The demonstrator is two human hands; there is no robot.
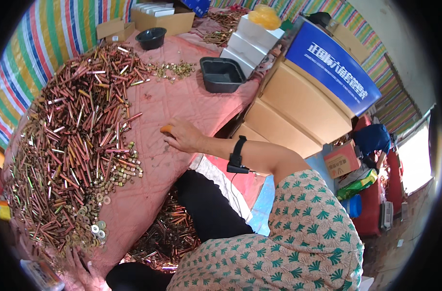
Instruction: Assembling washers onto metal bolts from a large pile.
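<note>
On the pink quilted cloth (182, 104) in front of you, your right hand (182, 136) rests palm down with the fingers curled; something small and orange (166, 129) shows at its fingertips, though you cannot tell whether the hand grips it or only touches it. A black band (238, 155) sits on that wrist. Just to the left of the hand lies the big heap of copper-coloured tubes (80, 121), with washers and small brass rings (97, 213) along its near edge. Your left hand (82, 271) is at the lower edge, fingers spread flat on the cloth beside the washers, holding nothing. Beyond your right hand a black tray (222, 73) stands on the cloth, and cardboard boxes (298, 106) are stacked to its right.
</note>
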